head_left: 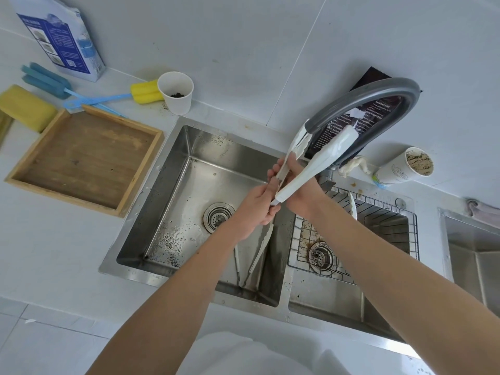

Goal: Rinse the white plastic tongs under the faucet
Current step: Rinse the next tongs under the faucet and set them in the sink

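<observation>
Above the left sink basin (173,190) I hold the white plastic tongs (322,161), their two arms pointing up and away. The tips reach the spout end of the grey arched faucet (378,96). My left hand (257,209) grips the hinge end at the bottom. My right hand (295,180) is wrapped around the arms a little higher, its fingers on the left arm. I cannot make out any running water. A second pair of tongs (257,253) lies in the basin beneath my hands, partly hidden by my left forearm.
A wire rack (378,226) with a white plate sits in the right basin. A wooden tray (84,158), yellow sponge (24,106), sponge brushes and a paper cup (176,93) lie on the left counter. Another dirty cup (405,166) stands right of the faucet.
</observation>
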Action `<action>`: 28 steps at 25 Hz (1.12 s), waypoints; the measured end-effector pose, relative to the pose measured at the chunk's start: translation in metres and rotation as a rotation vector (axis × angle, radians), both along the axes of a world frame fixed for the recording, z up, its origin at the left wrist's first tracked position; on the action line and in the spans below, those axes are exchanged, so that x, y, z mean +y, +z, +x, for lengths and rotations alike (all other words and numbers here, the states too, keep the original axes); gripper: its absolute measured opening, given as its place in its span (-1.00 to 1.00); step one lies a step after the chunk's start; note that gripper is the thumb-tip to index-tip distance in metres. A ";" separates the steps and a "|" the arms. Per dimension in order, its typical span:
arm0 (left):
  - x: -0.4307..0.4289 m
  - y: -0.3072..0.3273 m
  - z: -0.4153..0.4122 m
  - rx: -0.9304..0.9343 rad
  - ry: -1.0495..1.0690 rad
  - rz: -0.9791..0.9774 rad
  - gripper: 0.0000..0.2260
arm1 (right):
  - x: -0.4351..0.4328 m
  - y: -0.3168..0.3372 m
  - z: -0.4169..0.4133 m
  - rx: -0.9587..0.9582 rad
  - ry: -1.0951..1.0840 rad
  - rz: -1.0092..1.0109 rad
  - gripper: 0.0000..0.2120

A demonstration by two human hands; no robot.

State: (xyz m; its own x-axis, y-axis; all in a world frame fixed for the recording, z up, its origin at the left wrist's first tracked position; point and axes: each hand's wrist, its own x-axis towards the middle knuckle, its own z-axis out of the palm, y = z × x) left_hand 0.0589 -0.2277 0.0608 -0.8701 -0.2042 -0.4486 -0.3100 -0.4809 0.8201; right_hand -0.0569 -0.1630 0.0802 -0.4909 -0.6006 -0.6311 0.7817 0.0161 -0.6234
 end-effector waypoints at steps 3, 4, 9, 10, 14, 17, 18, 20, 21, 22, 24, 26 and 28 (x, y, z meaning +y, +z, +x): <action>0.000 0.001 0.001 0.000 -0.007 -0.045 -0.61 | 0.004 0.005 -0.011 0.023 0.019 -0.094 -0.75; 0.001 0.002 0.001 0.002 -0.008 -0.056 -0.61 | 0.003 0.009 -0.018 0.036 -0.015 -0.139 -0.75; 0.001 0.007 -0.007 0.049 0.023 -0.065 -0.60 | 0.005 0.004 -0.001 0.045 0.106 -0.022 -0.52; 0.000 0.007 -0.008 0.052 0.026 -0.057 -0.60 | 0.007 0.001 0.004 0.039 0.113 0.013 -0.50; 0.003 0.006 -0.006 0.032 -0.004 -0.096 -0.62 | 0.008 0.010 -0.014 0.023 0.002 -0.180 -0.58; 0.005 0.007 -0.010 0.041 -0.009 -0.083 -0.61 | 0.007 0.008 -0.013 0.096 -0.007 -0.159 -0.76; 0.004 0.007 -0.010 0.039 -0.008 -0.077 -0.60 | 0.009 0.004 -0.008 0.110 0.011 -0.110 -0.80; 0.005 0.003 -0.008 0.028 -0.015 -0.068 -0.61 | 0.016 0.000 0.000 0.134 0.076 -0.008 -0.83; 0.006 0.001 -0.006 0.027 -0.019 -0.054 -0.62 | 0.019 0.002 0.001 0.155 0.120 0.016 -0.85; 0.007 -0.001 -0.005 0.028 -0.017 -0.029 -0.62 | 0.021 0.005 -0.001 0.187 0.161 0.028 -0.88; 0.005 -0.002 -0.005 0.030 -0.001 0.041 -0.62 | 0.019 0.009 -0.004 0.240 0.200 0.004 -0.89; 0.001 0.000 -0.007 0.034 0.008 0.083 -0.62 | 0.017 0.010 -0.003 0.271 0.202 -0.011 -0.79; 0.000 0.001 -0.007 0.034 0.004 0.089 -0.62 | 0.017 0.008 0.000 0.306 0.216 0.016 -0.75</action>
State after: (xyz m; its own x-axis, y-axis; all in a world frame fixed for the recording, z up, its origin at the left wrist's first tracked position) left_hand 0.0522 -0.2280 0.0619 -0.8844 -0.1683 -0.4353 -0.2805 -0.5538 0.7840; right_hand -0.0571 -0.1463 0.0882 -0.5213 -0.7020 -0.4853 0.5370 0.1721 -0.8258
